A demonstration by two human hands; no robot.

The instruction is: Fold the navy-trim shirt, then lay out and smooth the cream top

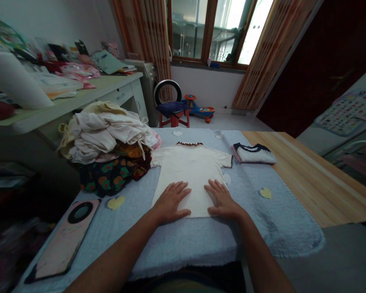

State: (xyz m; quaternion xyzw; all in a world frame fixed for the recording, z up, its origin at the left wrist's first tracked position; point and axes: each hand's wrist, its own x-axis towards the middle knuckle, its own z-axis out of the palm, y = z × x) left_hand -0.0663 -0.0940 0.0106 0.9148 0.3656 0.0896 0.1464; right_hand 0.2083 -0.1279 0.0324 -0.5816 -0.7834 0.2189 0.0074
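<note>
A cream short-sleeved shirt (190,171) lies spread flat on a light blue blanket (198,240), its dark frilled collar pointing away from me. The right sleeve shows a dark trim. My left hand (172,202) rests flat on the shirt's lower left part, fingers spread. On the lower right part lies my right hand (222,200), also flat with its fingers apart. Both thumbs point inward near the hem. Neither hand grips the cloth.
Left of the shirt is a heap of clothes (106,134), touching its sleeve. A phone (68,238) lies at the near left. Folded garments (253,154) sit at the right, by the bare wooden tabletop (317,179). A cluttered desk (110,91) stands at the left.
</note>
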